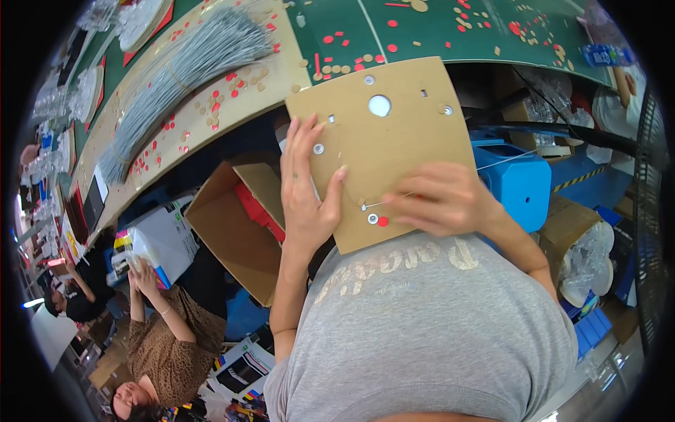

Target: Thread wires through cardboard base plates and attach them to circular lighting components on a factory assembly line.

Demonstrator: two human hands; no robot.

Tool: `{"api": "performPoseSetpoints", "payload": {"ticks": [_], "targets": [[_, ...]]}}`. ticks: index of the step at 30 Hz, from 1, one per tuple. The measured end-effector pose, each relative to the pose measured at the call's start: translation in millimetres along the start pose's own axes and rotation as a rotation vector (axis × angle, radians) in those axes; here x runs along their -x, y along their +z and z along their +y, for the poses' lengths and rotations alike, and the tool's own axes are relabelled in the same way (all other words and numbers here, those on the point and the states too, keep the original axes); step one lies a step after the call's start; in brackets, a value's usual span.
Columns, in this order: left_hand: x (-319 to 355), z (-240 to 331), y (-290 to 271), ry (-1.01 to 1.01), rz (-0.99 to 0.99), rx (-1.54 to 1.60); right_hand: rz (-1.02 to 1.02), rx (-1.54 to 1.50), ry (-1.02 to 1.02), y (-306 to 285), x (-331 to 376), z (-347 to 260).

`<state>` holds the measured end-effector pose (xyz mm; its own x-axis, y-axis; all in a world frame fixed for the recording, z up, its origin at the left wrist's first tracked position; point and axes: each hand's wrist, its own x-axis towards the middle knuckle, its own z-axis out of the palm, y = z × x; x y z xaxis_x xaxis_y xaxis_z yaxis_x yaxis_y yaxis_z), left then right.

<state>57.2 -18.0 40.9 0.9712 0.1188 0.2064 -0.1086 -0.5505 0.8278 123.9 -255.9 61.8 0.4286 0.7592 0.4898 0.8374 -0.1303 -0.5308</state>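
Observation:
A brown cardboard panel (415,144) leans between the table edge and my grey shirt. It has a large round hole near the top, small slots and several white round pieces like eyelets. My left hand (306,186) grips its left side, with fingers and thumb laid over the face. Near the lower edge my right hand (446,200), smeared by motion, pinches a thin grey wire (503,162). One end of the wire meets a small slot near the bottom of the panel; the other sticks out right past my wrist. A red dot (383,221) lies beside the lowest eyelet.
A long bundle of grey wires (186,77) lies on the table among scattered red and tan cardboard discs. An open cardboard box (242,225) stands to my left, a blue plastic stool (517,183) to my right. A co-worker (172,316) handles something at the lower left.

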Motion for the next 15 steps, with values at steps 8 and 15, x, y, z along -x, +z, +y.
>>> {"api": "performPoseSetpoints", "payload": {"ticks": [8,15], "targets": [[-2,36,9,0.494,-0.088,-0.270,0.593,-0.143,1.350,-45,95,24],[-16,58,32,0.283,-0.583,-0.383,1.281,-0.671,0.739,-81,38,108]]}}
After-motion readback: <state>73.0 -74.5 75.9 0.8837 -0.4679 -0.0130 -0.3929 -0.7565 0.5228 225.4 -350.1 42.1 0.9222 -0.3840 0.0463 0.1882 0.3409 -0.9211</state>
